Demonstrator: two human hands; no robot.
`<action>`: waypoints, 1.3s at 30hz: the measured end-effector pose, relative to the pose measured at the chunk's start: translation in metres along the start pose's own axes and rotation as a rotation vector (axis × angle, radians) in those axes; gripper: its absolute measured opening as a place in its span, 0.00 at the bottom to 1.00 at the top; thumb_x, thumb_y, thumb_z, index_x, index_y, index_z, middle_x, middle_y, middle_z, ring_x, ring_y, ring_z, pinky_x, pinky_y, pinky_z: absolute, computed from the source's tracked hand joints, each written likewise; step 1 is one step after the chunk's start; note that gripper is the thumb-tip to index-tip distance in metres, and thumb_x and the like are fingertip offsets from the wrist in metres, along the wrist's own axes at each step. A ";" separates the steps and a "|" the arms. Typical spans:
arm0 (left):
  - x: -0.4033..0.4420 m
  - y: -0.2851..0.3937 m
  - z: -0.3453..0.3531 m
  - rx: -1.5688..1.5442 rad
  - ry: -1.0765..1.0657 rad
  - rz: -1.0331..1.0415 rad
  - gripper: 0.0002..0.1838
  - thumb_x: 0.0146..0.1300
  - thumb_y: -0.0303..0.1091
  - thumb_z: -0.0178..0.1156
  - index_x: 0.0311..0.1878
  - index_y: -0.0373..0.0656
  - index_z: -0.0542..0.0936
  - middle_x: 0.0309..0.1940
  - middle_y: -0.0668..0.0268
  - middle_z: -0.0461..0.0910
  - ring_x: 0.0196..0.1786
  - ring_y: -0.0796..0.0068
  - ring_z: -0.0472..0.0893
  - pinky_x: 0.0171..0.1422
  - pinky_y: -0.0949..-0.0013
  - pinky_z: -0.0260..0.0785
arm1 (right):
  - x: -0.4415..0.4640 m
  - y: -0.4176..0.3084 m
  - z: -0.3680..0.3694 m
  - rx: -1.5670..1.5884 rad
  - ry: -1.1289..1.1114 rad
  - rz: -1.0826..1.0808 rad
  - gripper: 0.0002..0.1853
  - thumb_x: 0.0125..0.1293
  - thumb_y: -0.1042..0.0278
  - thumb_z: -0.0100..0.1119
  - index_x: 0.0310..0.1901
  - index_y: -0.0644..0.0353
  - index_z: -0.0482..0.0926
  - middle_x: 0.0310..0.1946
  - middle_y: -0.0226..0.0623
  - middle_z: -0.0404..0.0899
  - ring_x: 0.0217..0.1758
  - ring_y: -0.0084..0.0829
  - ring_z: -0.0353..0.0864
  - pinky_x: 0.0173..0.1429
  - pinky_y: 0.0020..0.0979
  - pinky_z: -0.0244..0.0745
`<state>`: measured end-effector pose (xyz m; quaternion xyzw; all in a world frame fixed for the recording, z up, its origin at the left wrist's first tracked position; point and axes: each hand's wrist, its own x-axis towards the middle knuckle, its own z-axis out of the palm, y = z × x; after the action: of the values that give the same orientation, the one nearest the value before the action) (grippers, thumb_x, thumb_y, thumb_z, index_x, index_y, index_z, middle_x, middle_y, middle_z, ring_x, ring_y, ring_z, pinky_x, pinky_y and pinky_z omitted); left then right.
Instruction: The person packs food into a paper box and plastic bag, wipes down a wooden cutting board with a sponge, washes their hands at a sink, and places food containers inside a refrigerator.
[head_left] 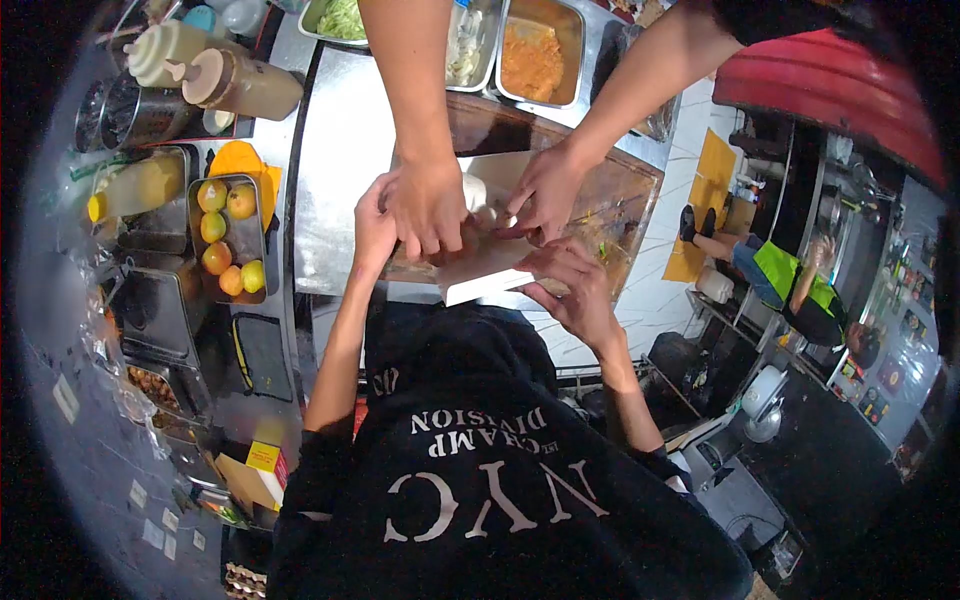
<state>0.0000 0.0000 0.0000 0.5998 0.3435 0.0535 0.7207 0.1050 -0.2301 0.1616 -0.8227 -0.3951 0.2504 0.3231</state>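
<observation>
A white box or folded card [488, 277] is over the wooden board [625, 200]. My right hand [572, 285] grips its near right edge between thumb and fingers. At the left of the box is my left hand [376, 225], its fingers bent and largely hidden behind a co-worker's hand [432, 205]; what it holds does not show. The co-worker's other hand [550, 190] reaches in from the top right, its fingertips together at the box's far side. Pale round items [478, 195] lie between the co-worker's hands, partly covered.
Metal trays of orange food [535, 62] and pale slices [466, 55] stand beyond the board. To the left are squeeze bottles [245, 85], a tray of tomatoes [213, 228] and a yellow-capped bottle [135, 187]. Another person [790, 275] is at the far right.
</observation>
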 end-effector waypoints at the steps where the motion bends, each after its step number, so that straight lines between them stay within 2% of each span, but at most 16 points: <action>1: -0.004 -0.004 -0.003 -0.025 0.006 -0.026 0.09 0.66 0.26 0.51 0.48 0.36 0.76 0.37 0.68 0.79 0.39 0.83 0.75 0.44 0.77 0.68 | 0.000 0.000 0.000 -0.004 0.002 -0.002 0.17 0.45 0.71 0.71 0.40 0.57 0.83 0.37 0.33 0.82 0.45 0.38 0.77 0.51 0.34 0.73; 6: -0.044 -0.024 -0.004 -0.087 -0.031 -0.095 0.07 0.64 0.25 0.52 0.43 0.35 0.75 0.34 0.69 0.78 0.39 0.82 0.75 0.44 0.76 0.69 | 0.000 -0.002 0.001 0.000 0.002 -0.010 0.17 0.45 0.70 0.71 0.40 0.57 0.83 0.37 0.33 0.81 0.45 0.38 0.77 0.51 0.34 0.73; 9: -0.064 -0.027 0.003 -0.206 -0.084 -0.280 0.08 0.63 0.25 0.55 0.44 0.36 0.76 0.34 0.68 0.78 0.37 0.81 0.76 0.42 0.74 0.70 | 0.000 -0.001 0.001 -0.006 0.001 -0.018 0.16 0.45 0.70 0.71 0.40 0.57 0.83 0.37 0.33 0.81 0.45 0.38 0.77 0.51 0.34 0.73; 10: -0.066 -0.022 0.011 -0.293 0.018 -0.287 0.09 0.60 0.25 0.58 0.43 0.35 0.76 0.32 0.68 0.78 0.35 0.81 0.76 0.39 0.72 0.70 | -0.001 0.001 0.002 -0.014 -0.001 -0.017 0.16 0.45 0.71 0.71 0.40 0.57 0.83 0.37 0.33 0.82 0.45 0.38 0.77 0.51 0.34 0.73; 13: -0.061 -0.053 0.002 0.076 -0.003 -0.036 0.09 0.58 0.26 0.60 0.41 0.34 0.77 0.29 0.68 0.78 0.35 0.80 0.75 0.37 0.71 0.70 | 0.000 0.001 0.002 -0.032 0.024 -0.058 0.14 0.48 0.70 0.69 0.39 0.57 0.83 0.35 0.33 0.81 0.42 0.38 0.77 0.48 0.34 0.73; 16: -0.057 -0.050 -0.001 0.147 -0.018 -0.067 0.08 0.57 0.26 0.59 0.40 0.34 0.77 0.29 0.68 0.78 0.36 0.79 0.75 0.39 0.71 0.69 | 0.002 -0.003 0.000 -0.030 0.029 -0.066 0.13 0.49 0.70 0.69 0.39 0.57 0.83 0.34 0.32 0.81 0.41 0.37 0.76 0.47 0.33 0.73; 19: -0.057 -0.044 -0.008 0.208 -0.056 0.070 0.09 0.57 0.26 0.58 0.41 0.33 0.77 0.31 0.67 0.80 0.36 0.79 0.75 0.41 0.71 0.68 | 0.001 -0.003 0.001 -0.039 0.027 -0.053 0.14 0.47 0.70 0.70 0.39 0.57 0.83 0.34 0.32 0.81 0.41 0.36 0.77 0.47 0.33 0.73; 21: -0.055 -0.048 -0.006 0.171 -0.004 0.144 0.10 0.58 0.28 0.59 0.41 0.34 0.77 0.30 0.66 0.80 0.36 0.78 0.76 0.40 0.71 0.69 | 0.002 -0.004 0.002 -0.050 0.025 -0.052 0.15 0.47 0.71 0.70 0.39 0.57 0.83 0.34 0.32 0.81 0.41 0.36 0.77 0.48 0.32 0.73; 32: -0.046 -0.088 -0.008 -0.114 -0.164 -0.133 0.11 0.62 0.33 0.60 0.43 0.35 0.76 0.24 0.66 0.78 0.28 0.77 0.79 0.32 0.72 0.72 | -0.001 -0.005 0.003 -0.049 0.014 -0.009 0.15 0.45 0.74 0.70 0.39 0.58 0.83 0.37 0.35 0.82 0.43 0.37 0.77 0.50 0.35 0.73; 34: -0.044 -0.076 -0.001 -0.115 -0.166 -0.150 0.11 0.63 0.33 0.60 0.44 0.36 0.76 0.23 0.66 0.78 0.26 0.76 0.79 0.30 0.72 0.72 | 0.000 -0.006 0.004 -0.051 0.030 -0.040 0.16 0.47 0.70 0.70 0.40 0.56 0.83 0.36 0.33 0.82 0.42 0.36 0.77 0.49 0.34 0.73; 37: -0.049 -0.033 0.010 -0.062 -0.120 -0.140 0.05 0.63 0.28 0.60 0.36 0.37 0.75 0.24 0.67 0.77 0.22 0.80 0.76 0.25 0.78 0.67 | -0.002 -0.006 0.004 -0.056 0.038 -0.058 0.15 0.48 0.69 0.70 0.41 0.55 0.83 0.36 0.33 0.81 0.42 0.35 0.76 0.48 0.33 0.73; 39: -0.050 -0.031 0.011 0.009 -0.122 -0.132 0.06 0.62 0.28 0.60 0.34 0.38 0.73 0.22 0.69 0.75 0.21 0.81 0.75 0.24 0.78 0.66 | -0.003 -0.006 0.003 -0.056 0.032 -0.053 0.15 0.48 0.70 0.69 0.41 0.56 0.83 0.37 0.33 0.81 0.43 0.36 0.76 0.49 0.34 0.73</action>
<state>-0.0422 -0.0416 -0.0064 0.5811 0.3378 -0.0324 0.7397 0.0980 -0.2288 0.1643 -0.8247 -0.4182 0.2172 0.3128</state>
